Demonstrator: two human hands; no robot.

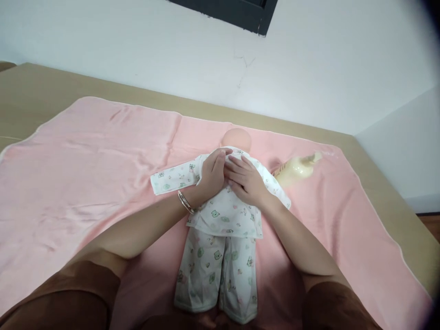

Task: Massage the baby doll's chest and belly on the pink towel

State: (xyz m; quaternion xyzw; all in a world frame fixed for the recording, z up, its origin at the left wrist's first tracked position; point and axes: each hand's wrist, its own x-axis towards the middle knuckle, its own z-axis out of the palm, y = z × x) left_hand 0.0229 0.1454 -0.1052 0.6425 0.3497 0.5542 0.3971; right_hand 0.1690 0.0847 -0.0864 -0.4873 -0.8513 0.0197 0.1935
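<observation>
A baby doll (225,215) lies stretched out on a pink blanket (137,133), dressed in a white top and trousers with a small green animal print. Its smooth round head (236,138) points away from me; the face is not visible. My left hand (213,172), with a silver bangle at the wrist, rests on the upper part of the top, thumb toward the collar. Beside it my right hand (248,182) lies flat on the cloth, fingers stretched toward the left hand. The hands meet near the middle, and some left fingertips are hidden.
A cream, glossy bottle-like object (299,168) lies on the blanket right of the doll's shoulder. The blanket covers much of a light wooden table (51,85). Behind it stands a white wall (137,50) with a dark frame (237,13) at the top.
</observation>
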